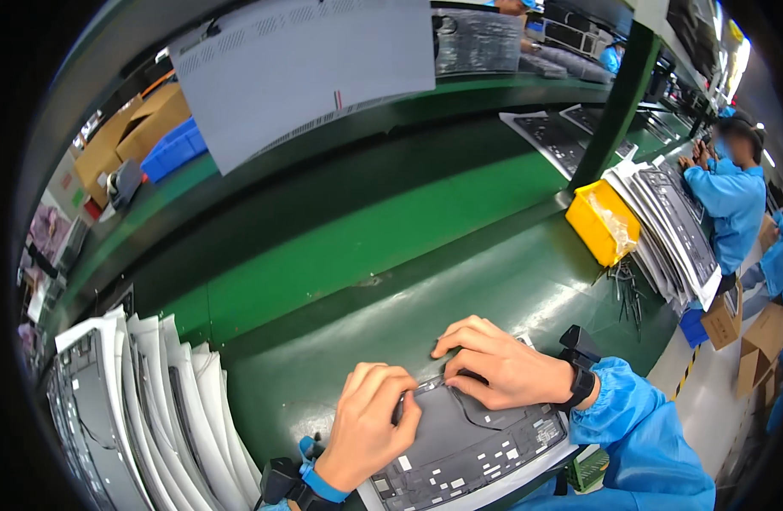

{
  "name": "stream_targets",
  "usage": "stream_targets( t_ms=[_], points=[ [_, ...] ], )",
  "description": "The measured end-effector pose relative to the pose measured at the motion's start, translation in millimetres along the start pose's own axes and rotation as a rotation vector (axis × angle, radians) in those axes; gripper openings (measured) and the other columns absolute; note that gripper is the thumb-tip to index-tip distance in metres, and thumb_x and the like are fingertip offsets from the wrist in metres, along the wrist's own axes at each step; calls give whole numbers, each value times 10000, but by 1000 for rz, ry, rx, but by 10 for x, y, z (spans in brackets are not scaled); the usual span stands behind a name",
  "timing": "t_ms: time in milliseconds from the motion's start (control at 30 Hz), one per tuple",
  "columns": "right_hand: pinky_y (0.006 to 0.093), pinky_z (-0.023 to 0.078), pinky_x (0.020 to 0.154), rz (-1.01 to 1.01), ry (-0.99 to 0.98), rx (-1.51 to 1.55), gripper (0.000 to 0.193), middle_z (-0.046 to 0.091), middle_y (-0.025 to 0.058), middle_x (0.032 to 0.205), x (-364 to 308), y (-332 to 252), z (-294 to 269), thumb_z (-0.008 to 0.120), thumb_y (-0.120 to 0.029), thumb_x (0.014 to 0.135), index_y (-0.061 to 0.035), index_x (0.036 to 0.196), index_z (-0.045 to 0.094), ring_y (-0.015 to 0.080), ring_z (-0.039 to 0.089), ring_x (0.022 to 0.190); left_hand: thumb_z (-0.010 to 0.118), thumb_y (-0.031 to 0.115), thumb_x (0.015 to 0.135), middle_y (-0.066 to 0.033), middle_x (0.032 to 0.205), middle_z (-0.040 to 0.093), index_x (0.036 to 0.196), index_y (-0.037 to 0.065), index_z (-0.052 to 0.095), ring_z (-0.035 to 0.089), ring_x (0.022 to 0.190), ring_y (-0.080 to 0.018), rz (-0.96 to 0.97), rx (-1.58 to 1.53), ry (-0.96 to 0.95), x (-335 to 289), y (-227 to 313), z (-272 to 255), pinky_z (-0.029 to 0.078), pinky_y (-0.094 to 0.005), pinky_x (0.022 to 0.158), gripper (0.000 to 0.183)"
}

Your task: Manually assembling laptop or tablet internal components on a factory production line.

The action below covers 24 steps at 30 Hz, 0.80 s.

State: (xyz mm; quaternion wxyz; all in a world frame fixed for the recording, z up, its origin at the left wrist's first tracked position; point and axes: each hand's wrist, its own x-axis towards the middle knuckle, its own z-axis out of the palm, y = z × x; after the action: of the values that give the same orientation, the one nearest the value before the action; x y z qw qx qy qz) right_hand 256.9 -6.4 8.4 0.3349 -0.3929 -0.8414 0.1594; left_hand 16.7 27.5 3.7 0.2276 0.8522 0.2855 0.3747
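A thin black panel (460, 443), like a laptop cover, lies on a white sheet (558, 456) at the near edge of the bench. Many small white patches cover its near part, and a thin black cable (466, 410) curves across it. My left hand (370, 422) rests at its left far corner, fingers curled in and thumb close to them. Along the far edge, my right hand (502, 366) is bent with thumb and forefinger nearly together. Whatever small thing lies within either set of fingers is hidden. Both wrists carry black straps.
Panels with white sheets stand stacked at left (166, 409) and right (664, 230). A yellow bin (603, 223) sits beside dark loose cables (627, 294). A green post (617, 106) rises behind. A grey board (306, 77) hangs over the shelf. A co-worker in blue (725, 200) works at right.
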Motion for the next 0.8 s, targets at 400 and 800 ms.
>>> stream_targets(
  t_ms=[400, 800],
  points=[
    [390, 459, 873, 39, -50, -19, 161, 649, 55, 1065, -9, 30, 52, 785, -55, 835, -55, 907, 641, 262, 607, 1091, 713, -69, 757, -112, 966, 639, 951, 2, 676, 606, 895, -302, -27, 23, -91, -32, -24, 100, 494, -406, 783, 209],
    [385, 441, 845, 180, 23, 170, 197, 644, 25, 910, 54, 38, 90, 802, -35, 791, -87, 861, 625, 255, 610, 1013, 706, -69, 700, -144, 950, 568, 994, -57, 706, 559, 877, -311, -21, 56, -118, -29, 1, 53, 529, -378, 735, 294]
  ],
)
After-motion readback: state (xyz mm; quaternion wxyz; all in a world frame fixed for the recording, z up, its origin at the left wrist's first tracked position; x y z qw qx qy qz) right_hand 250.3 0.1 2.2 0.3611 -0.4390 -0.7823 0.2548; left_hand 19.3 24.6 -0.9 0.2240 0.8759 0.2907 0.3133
